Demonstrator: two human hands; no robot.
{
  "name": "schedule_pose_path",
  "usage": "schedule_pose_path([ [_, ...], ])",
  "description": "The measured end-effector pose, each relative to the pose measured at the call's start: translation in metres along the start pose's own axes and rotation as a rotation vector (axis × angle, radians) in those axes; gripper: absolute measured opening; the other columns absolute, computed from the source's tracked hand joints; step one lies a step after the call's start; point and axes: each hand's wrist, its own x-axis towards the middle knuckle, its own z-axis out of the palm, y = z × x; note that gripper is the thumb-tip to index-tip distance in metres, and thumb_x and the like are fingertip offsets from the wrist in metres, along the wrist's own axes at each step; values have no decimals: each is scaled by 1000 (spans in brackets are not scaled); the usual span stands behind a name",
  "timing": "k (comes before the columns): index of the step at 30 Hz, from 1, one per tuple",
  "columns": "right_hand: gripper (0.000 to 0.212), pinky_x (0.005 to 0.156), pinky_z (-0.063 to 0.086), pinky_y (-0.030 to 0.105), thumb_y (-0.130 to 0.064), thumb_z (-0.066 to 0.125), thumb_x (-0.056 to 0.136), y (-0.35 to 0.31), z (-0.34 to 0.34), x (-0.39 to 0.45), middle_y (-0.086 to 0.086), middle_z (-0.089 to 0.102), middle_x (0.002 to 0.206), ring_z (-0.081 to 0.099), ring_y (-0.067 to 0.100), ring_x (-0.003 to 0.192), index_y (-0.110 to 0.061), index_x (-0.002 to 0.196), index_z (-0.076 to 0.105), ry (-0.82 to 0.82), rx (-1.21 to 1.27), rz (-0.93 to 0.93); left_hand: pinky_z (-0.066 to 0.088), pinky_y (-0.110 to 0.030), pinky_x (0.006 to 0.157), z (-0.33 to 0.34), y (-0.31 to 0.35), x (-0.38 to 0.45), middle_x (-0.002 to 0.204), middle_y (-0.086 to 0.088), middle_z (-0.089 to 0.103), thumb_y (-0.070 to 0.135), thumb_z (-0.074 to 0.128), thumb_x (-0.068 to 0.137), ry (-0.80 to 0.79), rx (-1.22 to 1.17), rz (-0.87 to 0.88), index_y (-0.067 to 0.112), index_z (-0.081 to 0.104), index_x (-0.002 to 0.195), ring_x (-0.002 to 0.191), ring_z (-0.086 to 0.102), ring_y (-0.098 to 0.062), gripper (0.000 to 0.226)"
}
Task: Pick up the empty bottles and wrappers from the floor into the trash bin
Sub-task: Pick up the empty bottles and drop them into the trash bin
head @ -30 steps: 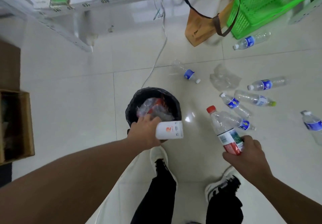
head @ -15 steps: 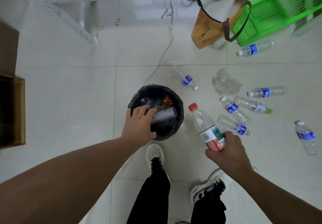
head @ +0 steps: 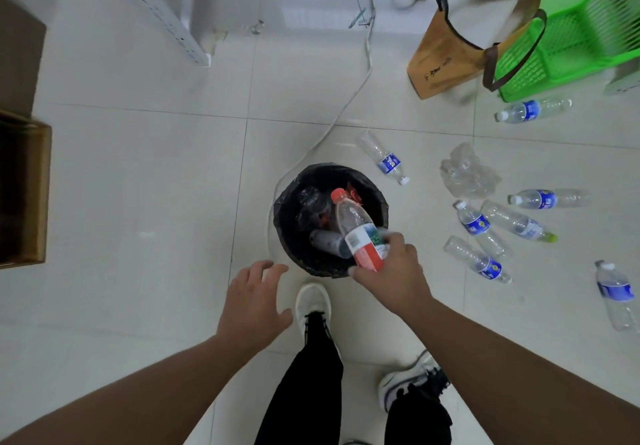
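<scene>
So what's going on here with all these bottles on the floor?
A person is clearing up litter. Their right hand holds a red-capped bottle over the black trash bin, which already has some rubbish inside. The left hand is open and empty beside the bin. Several clear bottles and a crumpled plastic wrapper lie on the tiles to the right.

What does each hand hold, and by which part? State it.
The right hand grips the red-capped bottle by its base end, over the trash bin. The left hand holds nothing.
</scene>
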Motion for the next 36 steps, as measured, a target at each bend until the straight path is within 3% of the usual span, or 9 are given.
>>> schedule_pose_path([
  [3,100,98,53,43,-63,81,74,-16,17,5,4,37,134,60,30,112,-34,155,30,-28,64,19,44,-42,113,0,-9,-8,147,2,48,48,80,76,23,-37,3,32,50,146,133,48,-26,78],
  [6,92,104,51,42,-66,74,81,-15,20,3,2,36,147,59,28,123,-34,157,33,-60,96,17,45,-43,112,-3,-13,-11,147,2,47,47,79,76,35,-61,-11,32,50,146,134,47,-26,77],
  [10,89,101,49,41,-65,72,83,9,7,-4,1,37,153,54,28,133,-33,158,36,-65,45,26,44,-44,113,-10,-7,-7,149,1,46,47,79,76,34,-42,9,33,48,147,136,45,-27,79],
  [13,88,91,46,36,-64,74,84,38,-11,-8,4,37,155,56,27,131,-30,157,38,-49,25,73,44,-43,112,-16,7,0,147,-1,49,46,80,75,54,-21,49,31,49,147,133,48,-27,79],
  [15,89,93,46,37,-64,74,84,61,-26,-12,6,38,155,57,29,130,-28,157,39,-30,25,114,46,-44,111,-19,21,6,146,-1,50,45,81,75,65,-9,84,30,50,147,132,49,-27,80],
  [28,93,92,36,35,-67,78,78,211,-117,-63,1,38,154,55,25,134,-35,156,38,107,216,308,44,-41,112,-4,158,13,145,4,47,49,82,74,19,197,308,31,49,148,129,48,-25,83],
  [36,95,109,47,43,-62,80,78,295,-180,-96,1,38,155,52,30,137,-36,158,37,129,337,345,41,-47,114,16,279,8,149,0,46,52,78,75,-30,312,378,31,48,148,135,45,-30,82],
])
